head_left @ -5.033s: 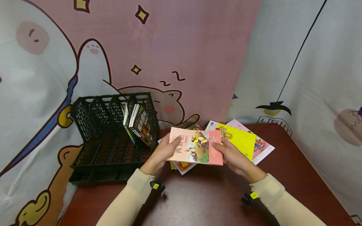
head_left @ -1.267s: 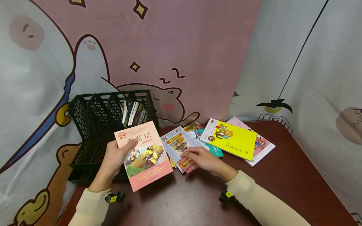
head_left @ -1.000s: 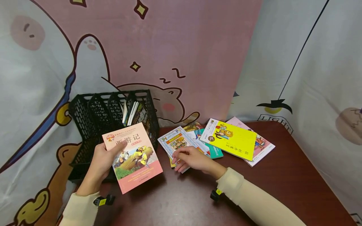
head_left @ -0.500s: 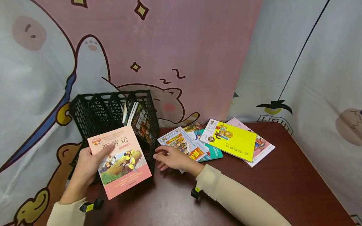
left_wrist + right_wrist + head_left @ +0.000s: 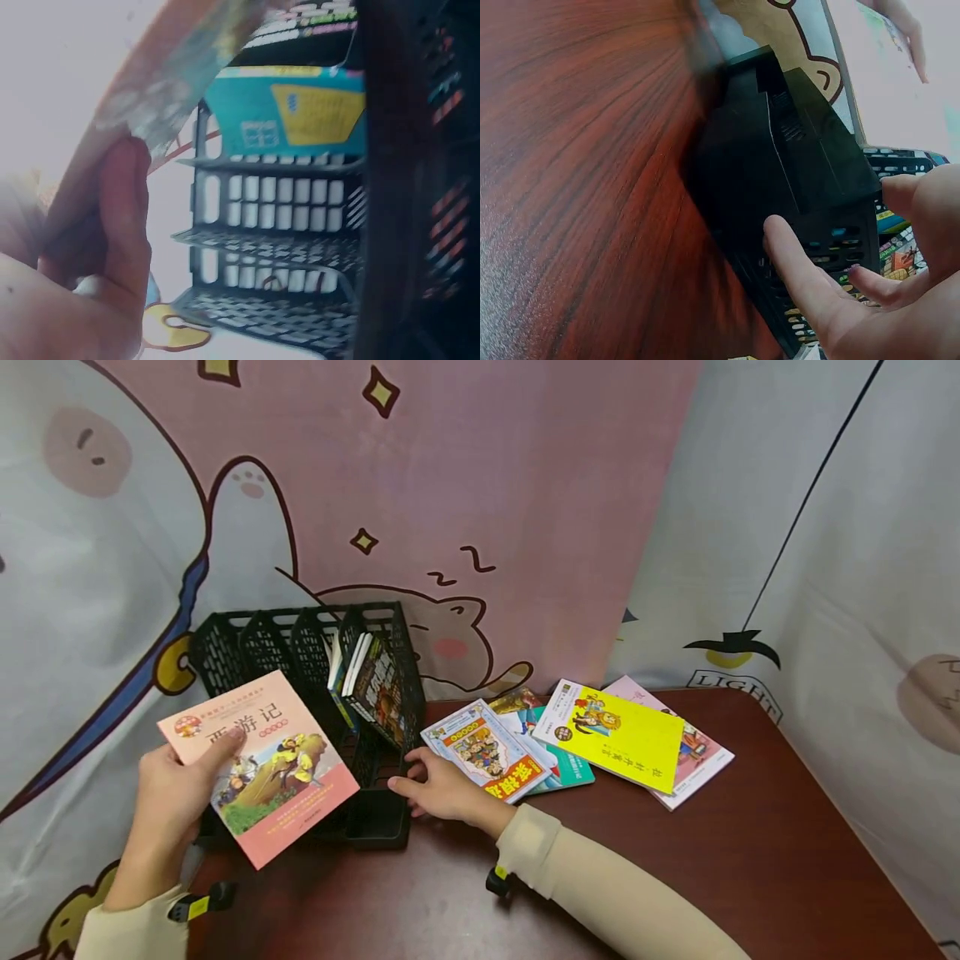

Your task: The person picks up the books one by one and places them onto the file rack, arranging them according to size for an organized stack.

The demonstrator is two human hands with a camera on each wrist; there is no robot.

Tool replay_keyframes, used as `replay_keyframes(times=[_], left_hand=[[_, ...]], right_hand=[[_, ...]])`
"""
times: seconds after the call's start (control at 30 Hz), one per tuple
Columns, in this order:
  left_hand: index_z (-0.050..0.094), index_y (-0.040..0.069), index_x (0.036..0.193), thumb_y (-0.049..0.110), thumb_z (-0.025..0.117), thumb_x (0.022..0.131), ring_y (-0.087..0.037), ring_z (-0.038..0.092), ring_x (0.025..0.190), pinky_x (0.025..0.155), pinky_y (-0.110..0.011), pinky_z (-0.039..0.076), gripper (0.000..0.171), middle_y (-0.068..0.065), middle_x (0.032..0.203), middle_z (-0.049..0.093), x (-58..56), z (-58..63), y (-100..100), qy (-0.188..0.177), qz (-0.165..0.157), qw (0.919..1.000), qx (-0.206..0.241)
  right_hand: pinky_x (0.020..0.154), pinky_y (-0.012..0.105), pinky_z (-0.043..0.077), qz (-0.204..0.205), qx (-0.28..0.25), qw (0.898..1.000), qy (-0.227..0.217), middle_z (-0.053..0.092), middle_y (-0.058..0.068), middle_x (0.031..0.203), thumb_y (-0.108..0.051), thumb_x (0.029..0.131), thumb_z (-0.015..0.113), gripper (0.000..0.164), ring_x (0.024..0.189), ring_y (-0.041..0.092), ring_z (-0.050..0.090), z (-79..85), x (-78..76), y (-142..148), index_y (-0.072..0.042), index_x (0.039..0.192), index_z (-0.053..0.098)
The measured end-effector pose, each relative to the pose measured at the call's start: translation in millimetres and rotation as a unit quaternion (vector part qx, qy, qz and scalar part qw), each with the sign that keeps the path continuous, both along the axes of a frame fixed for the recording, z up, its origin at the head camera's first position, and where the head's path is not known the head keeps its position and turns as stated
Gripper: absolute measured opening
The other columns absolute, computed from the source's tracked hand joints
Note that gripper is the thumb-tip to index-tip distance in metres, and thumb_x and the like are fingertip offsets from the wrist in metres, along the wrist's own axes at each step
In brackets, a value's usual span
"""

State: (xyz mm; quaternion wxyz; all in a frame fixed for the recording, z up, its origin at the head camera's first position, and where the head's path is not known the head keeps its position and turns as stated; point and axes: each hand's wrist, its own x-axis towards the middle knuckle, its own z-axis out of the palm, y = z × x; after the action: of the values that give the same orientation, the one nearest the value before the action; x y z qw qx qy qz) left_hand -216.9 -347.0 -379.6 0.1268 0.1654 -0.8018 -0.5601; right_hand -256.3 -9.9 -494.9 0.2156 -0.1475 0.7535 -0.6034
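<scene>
My left hand [image 5: 168, 789] holds a pink paperback book [image 5: 285, 768] by its upper left edge, thumb on the illustrated front cover. The book is tilted in front of a black mesh desk file rack [image 5: 378, 822] and hides part of it. In the left wrist view, the book's edge [image 5: 97, 135] is blurred, with fingers [image 5: 124, 195] behind it. At the rack's front right corner is my right hand [image 5: 446, 789], its fingers [image 5: 791, 251] fairly straight along the outer side wall and its thumb by the corner edge. Several thin books [image 5: 382, 689] stand leaning in the rack's right compartments.
Right of the rack lies a spread of books: a blue-bordered comic [image 5: 487, 752], a teal one [image 5: 573, 768], a yellow one [image 5: 637, 739] and a pink one [image 5: 701, 760]. The red-brown table [image 5: 675, 877] meets a cartoon-printed cloth [image 5: 525, 527] at the back.
Both hands held the pink book at first; then the right let go. The left hand has carried it leftward and turned it cover upright. The right hand has moved left to the rack's corner.
</scene>
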Motion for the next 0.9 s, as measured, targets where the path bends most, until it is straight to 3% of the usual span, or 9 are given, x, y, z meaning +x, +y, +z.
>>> replay_keyframes(times=[0.13,0.2,0.27,0.37,0.43,0.53,0.63,0.77,0.9], left_hand=[[0.077,0.018,0.116,0.035,0.088,0.097,-0.006,0.077,0.06,0.051,-0.024,0.06,0.028,0.017,0.078,0.08,-3.4,17.4,3,0.068,0.058,0.9949,0.046],[0.079,0.012,0.123,0.033,0.087,0.098,-0.002,0.075,0.059,0.049,-0.02,0.058,0.034,0.022,0.078,0.078,-6.7,24.8,10,0.111,0.081,0.9901,0.026],[0.081,0.008,0.124,0.034,0.084,0.1,0.007,0.07,0.059,0.049,-0.013,0.054,0.036,0.031,0.077,0.073,-11.6,29.4,19,0.158,0.099,0.9815,-0.044],[0.083,0.001,0.119,0.033,0.079,0.103,0.022,0.056,0.059,0.049,-0.004,0.041,0.036,0.024,0.077,0.075,-20.8,30.8,34,0.214,0.123,0.9513,-0.184],[0.084,-0.003,0.113,0.028,0.078,0.104,0.026,0.049,0.058,0.05,-0.002,0.034,0.033,0.004,0.08,0.082,-29.1,27.7,41,0.259,0.12,0.9293,-0.235],[0.083,-0.006,0.113,0.024,0.075,0.105,0.028,0.044,0.057,0.05,-0.001,0.028,0.031,-0.029,0.091,0.081,-41.5,18.9,51,0.303,0.099,0.9096,-0.266],[0.082,-0.004,0.118,0.026,0.072,0.108,0.028,0.046,0.057,0.048,-0.003,0.028,0.034,-0.03,0.093,0.082,-51.5,8.8,59,0.319,0.075,0.9045,-0.273],[0.081,-0.003,0.123,0.031,0.067,0.111,0.025,0.051,0.06,0.047,-0.005,0.031,0.039,-0.027,0.097,0.083,-61.0,-1.6,70,0.318,0.058,0.9063,-0.273],[0.08,-0.004,0.122,0.033,0.062,0.113,-0.001,0.068,0.062,0.049,-0.005,0.034,0.042,-0.027,0.099,0.083,-70.6,-7.6,82,0.307,0.049,0.9088,-0.279]], right_hand=[[0.083,0.054,0.069,-0.001,-0.005,1.0,-0.002,0.065,0.024,0.143,-0.036,0.108,0.074,0.062,0.092,0.031,0.081,-0.6,-0.5,-1,-0.003,0.156,0.051],[0.083,0.054,0.069,-0.002,-0.007,1.0,-0.004,0.065,0.024,0.143,-0.036,0.108,0.074,0.062,0.092,0.031,0.081,-1.1,-0.9,-1,-0.003,0.155,0.051],[0.083,0.054,0.069,-0.003,-0.009,1.0,-0.005,0.066,0.024,0.142,-0.036,0.107,0.074,0.062,0.091,0.031,0.081,-1.7,-1.4,0,-0.003,0.155,0.052],[0.082,0.054,0.069,-0.006,-0.008,1.0,-0.006,0.066,0.024,0.142,-0.036,0.107,0.075,0.062,0.09,0.031,0.081,-2.6,-1.9,0,-0.004,0.155,0.052],[0.082,0.054,0.069,-0.008,-0.007,1.0,-0.008,0.066,0.023,0.141,-0.036,0.107,0.075,0.061,0.09,0.031,0.081,-3.1,-1.6,0,-0.004,0.155,0.053],[0.082,0.055,0.069,-0.009,-0.006,1.0,-0.012,0.067,0.022,0.139,-0.036,0.107,0.075,0.061,0.089,0.032,0.081,-2.8,-0.5,0,-0.004,0.154,0.053],[0.082,0.055,0.069,-0.009,-0.004,1.0,-0.014,0.067,0.021,0.138,-0.036,0.107,0.075,0.061,0.087,0.032,0.081,-1.5,0.9,0,-0.004,0.155,0.053],[0.082,0.055,0.069,-0.008,-0.005,1.0,-0.018,0.067,0.022,0.14,-0.036,0.107,0.075,0.061,0.087,0.032,0.081,0.9,1.9,0,-0.005,0.155,0.053],[0.082,0.056,0.069,-0.008,-0.009,1.0,-0.022,0.066,0.022,0.14,-0.035,0.107,0.075,0.061,0.088,0.034,0.082,2.3,1.5,0,-0.004,0.155,0.053]])
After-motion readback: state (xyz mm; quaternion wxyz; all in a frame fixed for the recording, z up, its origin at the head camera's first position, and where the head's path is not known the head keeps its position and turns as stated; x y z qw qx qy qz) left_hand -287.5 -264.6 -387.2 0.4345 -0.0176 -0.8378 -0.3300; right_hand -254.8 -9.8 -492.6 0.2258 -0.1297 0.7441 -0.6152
